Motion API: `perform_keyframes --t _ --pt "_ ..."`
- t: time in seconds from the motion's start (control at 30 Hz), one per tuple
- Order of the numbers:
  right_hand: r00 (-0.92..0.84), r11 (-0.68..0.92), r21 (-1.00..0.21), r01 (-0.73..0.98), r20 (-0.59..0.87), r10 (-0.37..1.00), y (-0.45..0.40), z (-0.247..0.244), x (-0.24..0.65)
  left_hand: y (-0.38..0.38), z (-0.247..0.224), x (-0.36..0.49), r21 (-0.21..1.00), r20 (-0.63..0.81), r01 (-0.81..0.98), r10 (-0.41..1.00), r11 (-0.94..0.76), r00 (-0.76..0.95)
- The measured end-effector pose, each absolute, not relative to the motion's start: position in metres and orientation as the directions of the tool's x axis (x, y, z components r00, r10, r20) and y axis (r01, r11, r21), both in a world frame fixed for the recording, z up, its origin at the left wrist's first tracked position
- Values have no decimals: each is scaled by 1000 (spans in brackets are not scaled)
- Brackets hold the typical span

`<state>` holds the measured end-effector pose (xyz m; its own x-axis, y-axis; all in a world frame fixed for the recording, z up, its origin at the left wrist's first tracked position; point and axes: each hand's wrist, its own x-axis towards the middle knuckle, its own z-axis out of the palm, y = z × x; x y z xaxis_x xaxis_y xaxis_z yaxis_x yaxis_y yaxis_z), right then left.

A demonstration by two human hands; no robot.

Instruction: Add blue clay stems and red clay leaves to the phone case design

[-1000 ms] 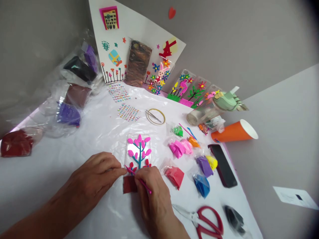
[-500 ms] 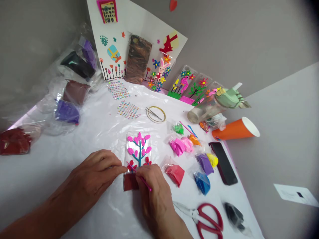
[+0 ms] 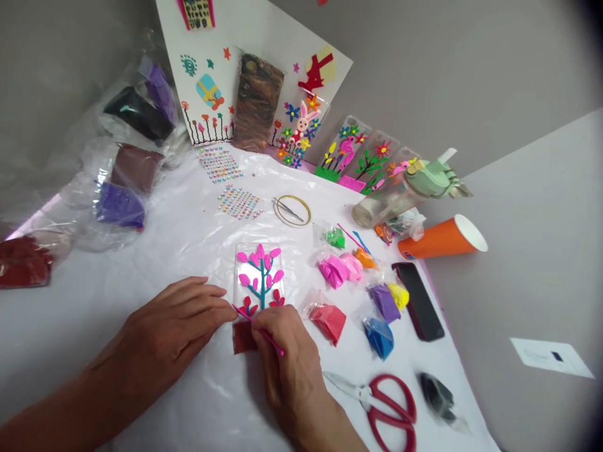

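A clear phone case [image 3: 239, 276] lies on the white table covering, decorated with a teal-stemmed tree with pink leaves [image 3: 277, 277], small red-leaved plants [image 3: 247, 306] and a brown band [image 3: 244, 339] along its near end. My right hand [image 3: 292, 358] pinches a thin pink modelling tool [image 3: 272, 342], its tip over the case's left side by the left red plant. My left hand [image 3: 183, 323] lies beside the case with fingers stretched out, their tips touching its left edge. My right hand hides the case's lower right corner.
Bagged clay, such as a red packet [image 3: 328, 321] and a blue one [image 3: 379, 338], lies at right with a phone [image 3: 419, 301]. Red-handled scissors [image 3: 391, 402] rest near my right wrist. Gem sheets [image 3: 240, 203], tweezers [image 3: 289, 209], a bottle [image 3: 377, 207] and an orange cup [image 3: 433, 240] are farther back.
The whole view has shifted slightly. My left fingers are a little more spread, and the pink tool's tip has moved left to the case's edge, beside my left fingertips.
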<state>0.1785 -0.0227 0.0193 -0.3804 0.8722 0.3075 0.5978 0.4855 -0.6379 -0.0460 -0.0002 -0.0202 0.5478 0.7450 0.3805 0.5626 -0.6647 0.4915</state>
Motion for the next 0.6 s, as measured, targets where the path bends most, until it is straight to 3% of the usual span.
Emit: perform_keyframes --t 0.2,0.6 --pt "-354 484 -638 599 331 875 -22 20 180 2 -18 -45 520 366 553 755 -651 544" --pt "-393 526 -569 632 350 851 -21 18 182 4 -18 -43 466 384 550 718 -693 580"
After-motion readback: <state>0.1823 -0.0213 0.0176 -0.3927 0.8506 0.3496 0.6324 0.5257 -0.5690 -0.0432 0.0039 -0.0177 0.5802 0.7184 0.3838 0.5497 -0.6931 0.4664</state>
